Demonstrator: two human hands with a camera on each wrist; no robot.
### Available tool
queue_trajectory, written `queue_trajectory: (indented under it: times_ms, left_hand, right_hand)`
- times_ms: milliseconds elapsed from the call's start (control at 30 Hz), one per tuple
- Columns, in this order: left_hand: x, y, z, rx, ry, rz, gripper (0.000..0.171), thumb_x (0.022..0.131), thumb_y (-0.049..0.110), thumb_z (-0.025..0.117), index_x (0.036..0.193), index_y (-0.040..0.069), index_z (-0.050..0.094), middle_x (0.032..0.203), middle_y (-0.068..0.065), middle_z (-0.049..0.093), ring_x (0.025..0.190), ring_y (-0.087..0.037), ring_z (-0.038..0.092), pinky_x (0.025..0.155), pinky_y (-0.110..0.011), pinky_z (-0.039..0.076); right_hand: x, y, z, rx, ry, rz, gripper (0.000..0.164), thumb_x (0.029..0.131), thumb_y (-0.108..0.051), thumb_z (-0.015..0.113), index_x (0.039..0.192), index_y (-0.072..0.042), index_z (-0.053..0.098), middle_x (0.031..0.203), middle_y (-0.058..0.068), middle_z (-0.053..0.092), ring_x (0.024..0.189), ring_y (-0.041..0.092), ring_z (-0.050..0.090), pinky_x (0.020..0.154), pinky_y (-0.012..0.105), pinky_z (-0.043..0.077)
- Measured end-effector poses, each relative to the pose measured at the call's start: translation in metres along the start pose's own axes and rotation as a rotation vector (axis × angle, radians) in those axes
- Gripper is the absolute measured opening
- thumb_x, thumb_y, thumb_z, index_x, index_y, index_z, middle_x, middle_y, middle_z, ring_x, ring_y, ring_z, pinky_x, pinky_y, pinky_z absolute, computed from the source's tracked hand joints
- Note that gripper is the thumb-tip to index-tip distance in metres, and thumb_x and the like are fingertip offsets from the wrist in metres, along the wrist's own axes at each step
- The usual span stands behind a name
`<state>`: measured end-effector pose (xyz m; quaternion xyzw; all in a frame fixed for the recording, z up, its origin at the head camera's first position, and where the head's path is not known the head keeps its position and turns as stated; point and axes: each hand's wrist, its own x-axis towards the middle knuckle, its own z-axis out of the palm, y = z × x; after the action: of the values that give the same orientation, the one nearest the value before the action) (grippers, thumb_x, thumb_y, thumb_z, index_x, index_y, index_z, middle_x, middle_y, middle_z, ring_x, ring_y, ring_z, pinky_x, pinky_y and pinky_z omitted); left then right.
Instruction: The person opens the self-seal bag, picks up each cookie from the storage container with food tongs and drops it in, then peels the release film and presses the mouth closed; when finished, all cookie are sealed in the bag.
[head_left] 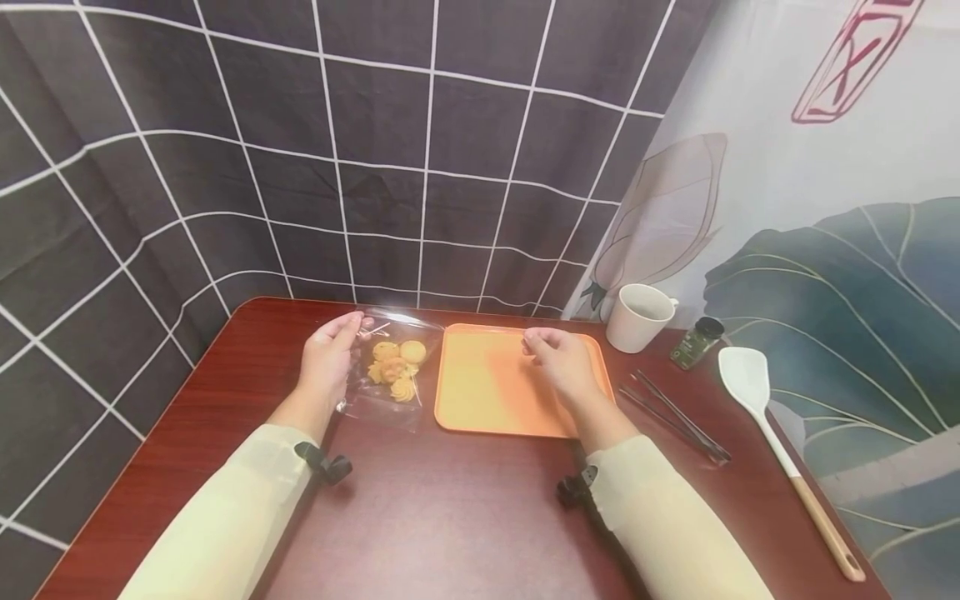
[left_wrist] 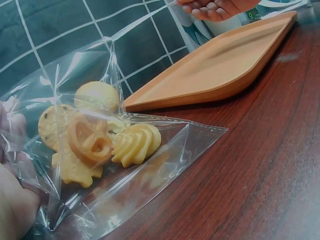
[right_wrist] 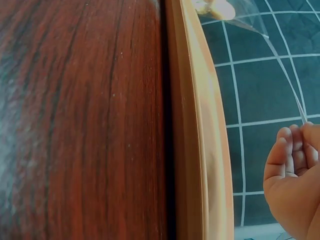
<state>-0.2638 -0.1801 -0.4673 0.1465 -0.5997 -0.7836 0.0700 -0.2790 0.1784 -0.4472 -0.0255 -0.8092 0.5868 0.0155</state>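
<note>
A clear plastic bag (left_wrist: 165,145) holds several cookies (head_left: 397,367), among them a swirled one, a round one and a ring-shaped one. On the left of the table, my left hand (head_left: 327,358) grips the bag's side between thumb and fingers. My right hand (head_left: 562,358) is above the orange tray (head_left: 480,408), its thumb and fingertips pinching the end of a thin strip (right_wrist: 286,70). The strip stretches from the bag's corner to that hand. In the left wrist view the right hand (left_wrist: 215,7) is partly cut off.
Right of the tray stand a white mug (head_left: 637,321) and a small dark-lidded jar (head_left: 697,343). Black tongs (head_left: 678,421) lie in front of them. A white spatula with a wooden handle (head_left: 780,450) lies along the table's right edge. A dark gridded curtain (head_left: 375,200) hangs behind.
</note>
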Motion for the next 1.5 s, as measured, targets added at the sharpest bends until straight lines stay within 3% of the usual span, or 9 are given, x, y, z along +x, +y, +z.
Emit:
queue_trajectory:
  times_ms: [333,633,767,967,1100,1233,1400,1500]
  left_hand:
    - [0.004,-0.003,-0.003,-0.018,0.011,-0.03,0.032,0.108,0.026,0.066,0.135,0.008,0.068,0.091,0.019,0.08,0.091,-0.001,0.074,0.079,-0.013,0.059]
    - [0.005,-0.002,-0.005,-0.026,0.014,-0.036,0.026,0.108,0.024,0.066,0.13,0.011,0.07,0.091,0.018,0.079,0.088,-0.001,0.071,0.078,-0.013,0.059]
    - [0.005,-0.001,-0.005,-0.046,0.015,-0.042,0.024,0.107,0.023,0.066,0.128,0.011,0.07,0.091,0.017,0.079,0.085,0.0,0.07,0.077,-0.013,0.059]
    - [0.005,-0.001,-0.007,-0.066,0.017,-0.038,0.018,0.107,0.022,0.067,0.122,0.014,0.073,0.09,0.016,0.08,0.079,0.002,0.07,0.07,-0.012,0.057]
    - [0.005,0.0,-0.007,-0.059,0.013,-0.032,0.025,0.107,0.023,0.067,0.128,0.011,0.071,0.09,0.017,0.08,0.078,0.003,0.07,0.069,-0.012,0.057]
    - [0.005,0.001,-0.007,-0.066,0.009,-0.039,0.032,0.107,0.023,0.067,0.135,0.007,0.068,0.09,0.017,0.08,0.079,0.004,0.07,0.069,-0.012,0.056]
    - [0.005,0.001,-0.007,-0.05,0.018,-0.043,0.029,0.107,0.024,0.068,0.131,0.01,0.07,0.088,0.018,0.079,0.078,0.004,0.07,0.068,-0.012,0.055]
    - [0.006,0.001,-0.006,-0.043,0.022,-0.05,0.031,0.107,0.025,0.068,0.133,0.01,0.07,0.087,0.018,0.079,0.078,0.004,0.069,0.067,-0.012,0.054]
  right_hand:
    - [-0.004,0.005,-0.013,0.044,0.007,-0.008,0.035,0.106,-0.021,0.068,0.124,0.009,0.071,0.101,0.014,0.078,0.085,0.007,0.069,0.08,0.021,0.058]
    - [-0.012,0.014,-0.036,-0.03,0.061,-0.018,0.033,0.102,-0.026,0.075,0.123,-0.001,0.078,0.095,-0.003,0.08,0.082,0.008,0.073,0.077,0.02,0.061]
    - [-0.017,0.022,-0.059,-0.061,0.087,0.02,0.037,0.101,-0.032,0.076,0.124,-0.003,0.078,0.09,-0.009,0.079,0.084,0.011,0.074,0.078,0.02,0.06]
    - [-0.026,0.037,-0.104,-0.054,0.139,0.101,0.045,0.101,-0.033,0.076,0.13,0.001,0.073,0.092,-0.007,0.081,0.087,0.007,0.075,0.079,0.022,0.062]
    - [-0.033,0.049,-0.136,-0.09,0.163,0.155,0.053,0.1,-0.041,0.076,0.135,-0.001,0.071,0.091,-0.011,0.08,0.086,0.003,0.075,0.076,0.02,0.061]
    - [-0.038,0.059,-0.163,-0.195,0.192,0.202,0.06,0.099,-0.053,0.073,0.138,-0.006,0.07,0.09,-0.017,0.077,0.085,-0.003,0.07,0.074,0.016,0.057]
    - [-0.046,0.069,-0.188,-0.335,0.205,0.223,0.068,0.1,-0.061,0.067,0.141,-0.008,0.069,0.119,0.004,0.079,0.09,-0.004,0.065,0.078,0.017,0.055]
    - [-0.052,0.075,-0.202,-0.401,0.209,0.232,0.072,0.1,-0.065,0.063,0.143,-0.008,0.067,0.138,0.018,0.071,0.104,0.01,0.066,0.082,0.023,0.052]
